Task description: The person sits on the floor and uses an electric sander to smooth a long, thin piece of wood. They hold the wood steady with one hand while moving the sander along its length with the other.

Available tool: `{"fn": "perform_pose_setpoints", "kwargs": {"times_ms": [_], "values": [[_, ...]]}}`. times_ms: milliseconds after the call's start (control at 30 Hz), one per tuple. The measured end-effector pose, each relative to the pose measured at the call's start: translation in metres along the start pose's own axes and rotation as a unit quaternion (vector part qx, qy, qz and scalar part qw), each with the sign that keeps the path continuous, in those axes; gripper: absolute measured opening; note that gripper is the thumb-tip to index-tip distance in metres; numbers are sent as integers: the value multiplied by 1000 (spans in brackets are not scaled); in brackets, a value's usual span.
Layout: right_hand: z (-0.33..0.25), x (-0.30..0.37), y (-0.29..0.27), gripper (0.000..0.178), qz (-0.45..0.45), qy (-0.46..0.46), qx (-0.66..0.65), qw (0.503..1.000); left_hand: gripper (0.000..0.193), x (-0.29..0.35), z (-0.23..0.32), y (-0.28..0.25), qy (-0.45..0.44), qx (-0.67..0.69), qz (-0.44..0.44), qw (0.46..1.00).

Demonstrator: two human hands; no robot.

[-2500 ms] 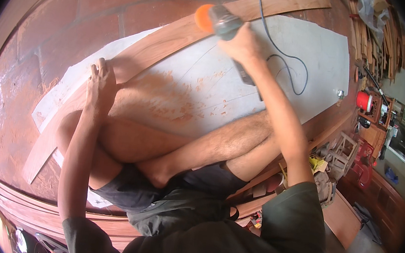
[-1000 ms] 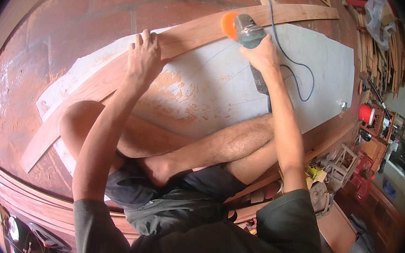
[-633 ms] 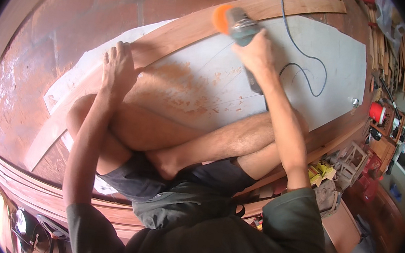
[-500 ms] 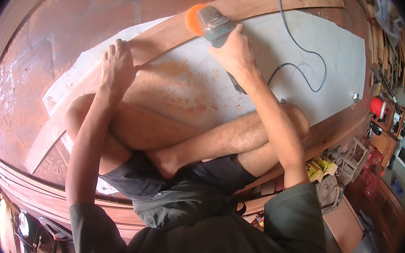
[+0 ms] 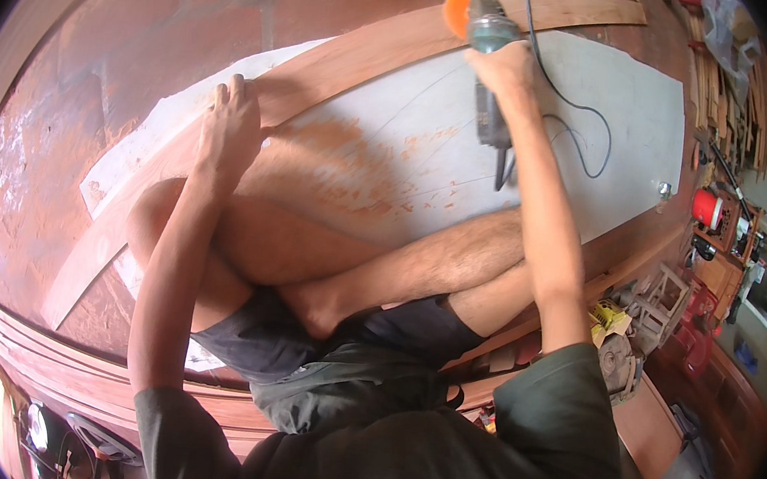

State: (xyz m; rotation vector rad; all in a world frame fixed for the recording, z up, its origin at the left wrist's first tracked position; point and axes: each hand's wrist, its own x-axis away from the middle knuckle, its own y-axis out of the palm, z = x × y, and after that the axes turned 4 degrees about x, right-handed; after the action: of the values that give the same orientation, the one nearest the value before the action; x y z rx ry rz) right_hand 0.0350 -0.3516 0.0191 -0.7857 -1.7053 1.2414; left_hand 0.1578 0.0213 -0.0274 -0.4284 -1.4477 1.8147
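Note:
A long, thin, curved wooden board (image 5: 365, 55) runs diagonally across a large pale sheet (image 5: 605, 85) in front of my crossed legs. My left hand (image 5: 232, 125) grips the board at its left part, fingers over the top and thumb at the near edge. In my right hand (image 5: 506, 68) is an angle grinder (image 5: 496, 29), held round its body, its rear end toward me. The grinder's orange disc (image 5: 457, 13) is over the board's far right part; whether it touches the wood I cannot tell.
A dark power cord (image 5: 593, 112) loops over the sheet beside my right forearm. Reddish sawdust (image 5: 345, 156) lies near my shins. Stacked boards (image 5: 109, 360) are at the near left. Wood strips (image 5: 729, 108), a red container (image 5: 707, 209) and small stools (image 5: 663, 292) stand at the right.
My right hand has carried the grinder right and farther away along the board, and the tool has turned more upright in view. My left hand stays on the board.

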Motion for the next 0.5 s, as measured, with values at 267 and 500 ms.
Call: {"fn": "perform_pose_setpoints", "kwargs": {"times_ms": [267,500], "values": [[15,38,-6,98,-70,-64,22,995,62,1,0,-6,-6,44,-17,999],[47,-41,-16,101,-17,26,-4,1000,62,-3,0,-3,-5,35,-12,999]]}}
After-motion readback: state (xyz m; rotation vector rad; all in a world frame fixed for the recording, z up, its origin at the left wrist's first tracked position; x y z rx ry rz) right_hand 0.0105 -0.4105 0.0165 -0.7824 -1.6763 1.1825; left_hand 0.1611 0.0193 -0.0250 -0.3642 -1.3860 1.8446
